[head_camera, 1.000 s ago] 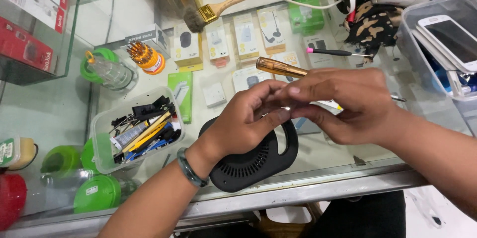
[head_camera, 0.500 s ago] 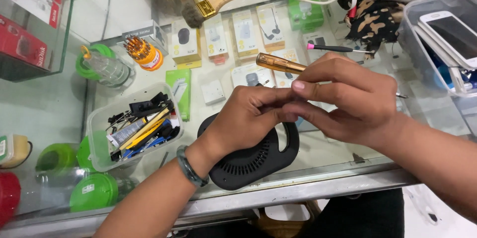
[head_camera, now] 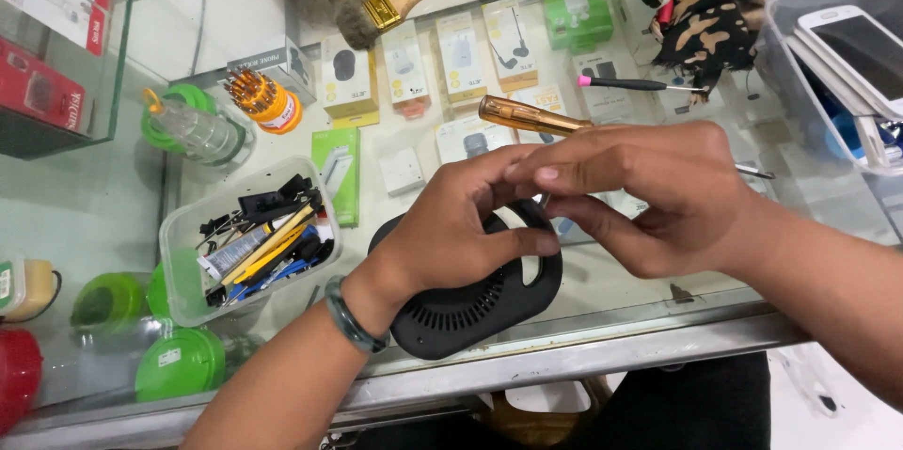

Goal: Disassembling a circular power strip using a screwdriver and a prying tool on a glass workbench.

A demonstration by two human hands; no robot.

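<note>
My left hand (head_camera: 461, 224) and my right hand (head_camera: 649, 191) meet fingertip to fingertip just above a black oval device (head_camera: 470, 304) with a slotted face and a handle hole, which lies on the glass counter (head_camera: 94, 215). Both hands' fingers are curled and pinched together; whatever sits between them is hidden. My left wrist wears a dark green bangle (head_camera: 353, 318). An amber-handled screwdriver (head_camera: 527, 116) runs behind my hands, its metal tip showing past my right hand. Whether a hand holds it is unclear.
A clear tub of small tools (head_camera: 249, 234) sits left of the device. Behind are a paintbrush (head_camera: 404, 0), an orange bit holder (head_camera: 263, 100), a pink-tipped tool (head_camera: 630, 84) and a bin with a phone (head_camera: 837, 46). Green lids (head_camera: 179, 365) lie near the metal front edge.
My hands have stayed together over the black device with only small finger shifts. The view has drifted slightly.
</note>
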